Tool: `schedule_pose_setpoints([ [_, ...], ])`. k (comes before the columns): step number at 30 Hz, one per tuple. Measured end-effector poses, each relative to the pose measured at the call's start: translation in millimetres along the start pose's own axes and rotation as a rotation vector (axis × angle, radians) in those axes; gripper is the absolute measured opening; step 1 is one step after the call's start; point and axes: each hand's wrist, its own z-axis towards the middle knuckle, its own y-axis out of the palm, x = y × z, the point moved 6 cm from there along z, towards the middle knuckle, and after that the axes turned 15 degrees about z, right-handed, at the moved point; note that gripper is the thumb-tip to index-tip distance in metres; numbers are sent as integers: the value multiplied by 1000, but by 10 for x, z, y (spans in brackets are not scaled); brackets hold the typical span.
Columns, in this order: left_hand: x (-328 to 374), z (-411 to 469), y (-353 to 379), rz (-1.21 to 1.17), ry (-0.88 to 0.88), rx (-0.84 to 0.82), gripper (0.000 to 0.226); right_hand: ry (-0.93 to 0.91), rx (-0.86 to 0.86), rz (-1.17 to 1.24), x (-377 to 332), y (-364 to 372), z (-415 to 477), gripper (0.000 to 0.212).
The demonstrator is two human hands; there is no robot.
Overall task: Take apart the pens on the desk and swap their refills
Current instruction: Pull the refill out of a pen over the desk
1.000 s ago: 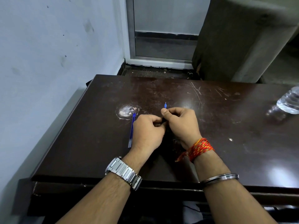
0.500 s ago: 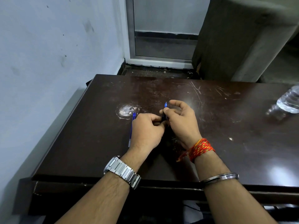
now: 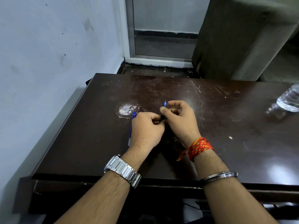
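Taking the white scuff [image 3: 126, 109] on the desk [image 3: 226, 126] as the mark: just right of it and running toward the near edge lies a slim blue pen [image 3: 131, 126], its far end beside the scuff, its pale near end showing by the left wrist. Most of its length is covered by the left hand [image 3: 146, 128], so whether it is whole or only a part cannot be told.

The left hand sits near-right of the scuff, curled shut, fingertips pinching something at the point where both hands meet; the pinched piece itself is hidden. A metal watch [image 3: 123, 170] is on that wrist.

Right of the scuff, the right hand [image 3: 181, 118] touches the left, thumb and forefinger pressed on a second pen [image 3: 164, 104]. Only its blue pointed end rises clear above the thumb; a dark stretch below is barely readable between the fingers.

Far right of the scuff, a clear bottle [image 3: 289, 101] is cut off by the frame.
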Motion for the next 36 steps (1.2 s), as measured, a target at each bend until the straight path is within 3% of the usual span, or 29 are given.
schedule_pose_setpoints([
  [5, -16, 3, -1, -12, -2, -8, 5, 42, 18, 56, 11, -12, 13, 11],
  [9, 7, -11, -5, -13, 21, -3, 14, 21, 5, 11, -8, -5, -6, 21],
  [14, -15, 3, 21, -6, 5, -15, 4, 83, 0, 110, 13, -9, 15, 10],
  [18, -25, 11, 7, 14, 9, -1, 4, 54, 28, -40, -4, -61, -15, 32],
  [27, -21, 16, 32, -16, 1, -39, 4, 56, 32, 99, -48, -51, -10, 15],
  [30, -16, 10, 29, 7, 12, -41, 10, 64, 36, -34, -59, -57, -40, 36],
  [36, 16, 14, 18, -23, 52, -38, 7, 57, 27, 165, -97, -41, -55, 30],
])
